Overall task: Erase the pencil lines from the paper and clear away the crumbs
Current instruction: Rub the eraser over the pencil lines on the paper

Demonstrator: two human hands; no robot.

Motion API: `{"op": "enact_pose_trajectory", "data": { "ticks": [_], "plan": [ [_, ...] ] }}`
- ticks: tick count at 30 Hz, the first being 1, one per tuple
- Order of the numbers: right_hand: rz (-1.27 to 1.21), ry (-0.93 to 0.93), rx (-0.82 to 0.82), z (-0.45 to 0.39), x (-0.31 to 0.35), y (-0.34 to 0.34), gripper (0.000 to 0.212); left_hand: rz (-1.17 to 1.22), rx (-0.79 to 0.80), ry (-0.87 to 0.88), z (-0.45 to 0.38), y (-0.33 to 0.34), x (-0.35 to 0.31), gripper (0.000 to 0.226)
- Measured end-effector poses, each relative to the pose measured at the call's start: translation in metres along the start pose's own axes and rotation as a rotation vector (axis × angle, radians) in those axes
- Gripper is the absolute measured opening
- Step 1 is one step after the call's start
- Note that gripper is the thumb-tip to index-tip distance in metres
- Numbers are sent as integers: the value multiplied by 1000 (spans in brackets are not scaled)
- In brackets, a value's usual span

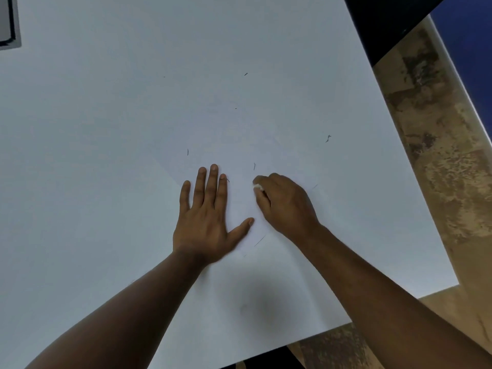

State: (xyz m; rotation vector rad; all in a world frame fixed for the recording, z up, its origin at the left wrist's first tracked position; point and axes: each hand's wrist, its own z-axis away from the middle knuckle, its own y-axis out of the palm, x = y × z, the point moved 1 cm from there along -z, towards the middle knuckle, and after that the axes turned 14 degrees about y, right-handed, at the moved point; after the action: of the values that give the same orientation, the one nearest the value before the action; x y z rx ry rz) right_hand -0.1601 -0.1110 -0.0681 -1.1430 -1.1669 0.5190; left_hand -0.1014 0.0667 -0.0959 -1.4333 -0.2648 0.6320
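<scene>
- white paper (239, 129), a big sheet, lies on a white table (66, 129) and covers most of its right side; the sheet's near right corner hangs just past the table's front edge.
- the left hand (205, 217) lies flat on the sheet, fingers straight and spread, thumb out, pressing it down roughly at the middle of the table.
- the right hand (285, 203) sits just beside it, fingers curled round a small white eraser (257, 186) whose tip shows at the fingertips, down on the paper.
- dark eraser crumbs (328, 138) are scattered over the sheet: one near its right edge, one further back (246, 74), thin slivers close to the fingers of both hands.
- a short faint pencil line (259, 241) shows just nearer than the left thumb; another faint stroke (315, 186) lies right of the right hand. whether other marks are lines or crumbs i can't tell.
- a grey smudge (253, 307) sits between the forearms; it may only be shadow.
- to my eye the erasing is well along: most of the sheet reads blank. those faint strokes are left, and the crumbs have not been cleared at all.
- a dark-edged thing (8, 22) peeks in at the table's far left corner.
</scene>
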Motion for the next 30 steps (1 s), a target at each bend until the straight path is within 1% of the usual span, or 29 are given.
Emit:
{"op": "enact_pose_trajectory", "data": {
  "ticks": [2,3,5,6,8,12,15,18,20,22,23,25,28,30],
  "plan": [
    [92,-16,-74,-10,-15,-4,13,-1,-19,7,0,0,-1,100],
    [129,19,-129,-20,-27,-8,11,-1,-26,11,0,1,-1,100],
    [136,167,-195,-37,-52,-22,12,3,-23,12,0,1,-1,99],
    [122,217,-202,-41,-61,-29,13,4,-25,12,0,2,-1,99],
    [75,238,-188,-42,-68,-36,16,2,-34,12,0,3,-1,97],
    [-122,289,-135,-15,-42,-32,20,8,-50,24,1,4,1,84],
    [-195,213,-48,24,0,-12,17,24,-52,30,0,5,1,78],
    [-147,82,40,50,27,3,15,15,-46,36,1,6,2,77],
    [-67,21,41,51,27,7,16,9,-49,36,1,6,2,77],
    [31,-6,-7,44,17,4,16,14,-54,31,0,7,2,76],
    [85,12,-31,37,8,0,15,18,-55,30,0,7,1,76],
    [147,140,-46,20,-15,-13,16,29,-55,30,0,7,1,75],
    [103,273,-140,6,-40,-28,17,33,-59,30,2,7,1,75],
    [55,300,-141,5,-41,-27,19,35,-60,28,2,7,2,76]
  ]
}}
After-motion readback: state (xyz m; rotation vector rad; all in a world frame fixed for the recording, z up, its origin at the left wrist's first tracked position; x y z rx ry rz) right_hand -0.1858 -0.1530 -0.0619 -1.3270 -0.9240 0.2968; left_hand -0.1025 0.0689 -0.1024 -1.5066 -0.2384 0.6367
